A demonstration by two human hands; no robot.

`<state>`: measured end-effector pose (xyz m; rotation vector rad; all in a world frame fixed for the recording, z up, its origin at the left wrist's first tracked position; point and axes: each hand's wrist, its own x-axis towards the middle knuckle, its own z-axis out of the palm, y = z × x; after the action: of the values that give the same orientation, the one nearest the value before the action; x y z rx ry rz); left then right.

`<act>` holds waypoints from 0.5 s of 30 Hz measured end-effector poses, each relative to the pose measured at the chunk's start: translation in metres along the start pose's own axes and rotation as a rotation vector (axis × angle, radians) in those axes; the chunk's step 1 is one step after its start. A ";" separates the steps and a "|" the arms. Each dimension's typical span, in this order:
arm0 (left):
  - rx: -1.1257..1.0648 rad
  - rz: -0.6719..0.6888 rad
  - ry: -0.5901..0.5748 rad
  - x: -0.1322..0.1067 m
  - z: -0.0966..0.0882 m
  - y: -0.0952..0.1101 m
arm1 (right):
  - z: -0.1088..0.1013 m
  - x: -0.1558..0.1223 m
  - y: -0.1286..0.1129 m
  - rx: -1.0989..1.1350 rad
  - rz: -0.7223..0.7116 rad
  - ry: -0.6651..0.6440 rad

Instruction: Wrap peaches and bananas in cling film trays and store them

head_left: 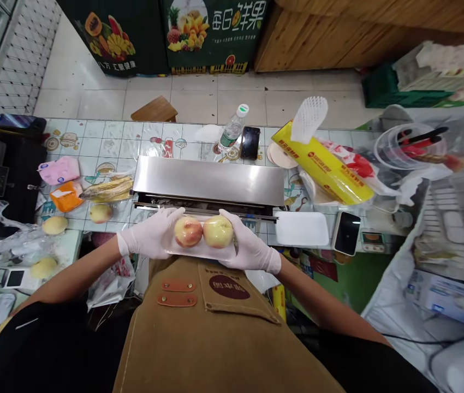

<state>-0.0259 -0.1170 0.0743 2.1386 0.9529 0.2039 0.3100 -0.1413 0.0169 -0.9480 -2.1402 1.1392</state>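
Both my hands wear white gloves and grip a shallow tray (199,250) from its two ends, close in front of my apron. In the tray lie two peaches, a red-blushed peach (188,232) on the left and a yellowish peach (218,231) on the right, under what looks like shiny cling film. My left hand (152,233) is closed on the left end, my right hand (250,244) on the right end. Just beyond the tray stands a metal film-wrapping machine (209,180). To its right lies a white foam tray (302,228).
Behind the machine stand a water bottle (232,131) and a black phone (250,143). A yellow box (322,164) lies at the right, near another phone (346,233). At the left are bananas (109,189), a loose peach (101,213) and an orange packet (66,196).
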 end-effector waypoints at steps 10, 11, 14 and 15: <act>0.320 -0.074 0.036 -0.008 0.049 -0.020 | 0.027 -0.027 0.023 -0.255 0.239 -0.040; 0.320 -0.074 0.046 -0.009 0.051 -0.021 | 0.031 -0.031 0.024 -0.202 0.235 -0.007; 0.292 -0.078 0.058 -0.008 0.053 -0.024 | 0.048 -0.046 0.028 0.100 0.271 0.306; 0.279 -0.080 0.057 -0.007 0.053 -0.025 | 0.056 -0.049 0.030 0.225 0.336 0.487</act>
<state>-0.0227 -0.1427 0.0210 2.3519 1.1545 0.0962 0.3093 -0.1947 -0.0431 -1.3487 -1.4712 1.1280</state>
